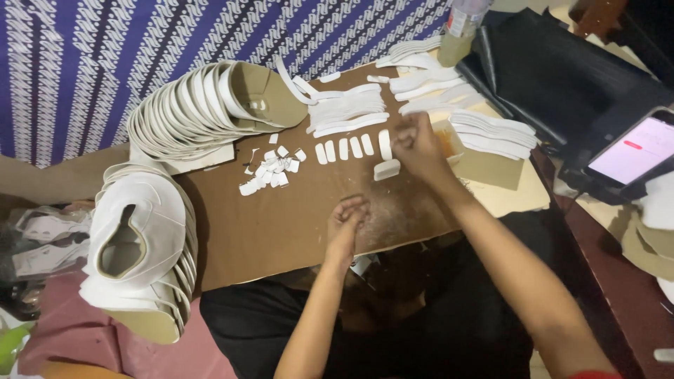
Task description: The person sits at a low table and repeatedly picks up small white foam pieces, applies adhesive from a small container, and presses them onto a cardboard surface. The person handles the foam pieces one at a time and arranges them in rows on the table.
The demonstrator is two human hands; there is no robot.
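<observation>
Brown cardboard (281, 224) lies bare by its near edge, where both hands curl: left (346, 219), right (415, 144).

White strips (353, 148) and white scraps (270, 170) noted on brown board surface (281, 224). Cloth (84, 49) patterned blue-and-white, striped. Stacked cut pieces (186, 109) white, tan-backed.

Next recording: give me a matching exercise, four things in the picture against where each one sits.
Things:
1. right hand
2. left hand
3. phone with lit screen
4. pile of small white scraps

Places:
A. far right, propped at an angle
B. near front edge of the brown cardboard sheet, closed in a fist
C. middle of the board, left of the row of white strips
D. at the right end of that row

Pairs: 1-D, 2-B, 3-A, 4-C
</observation>
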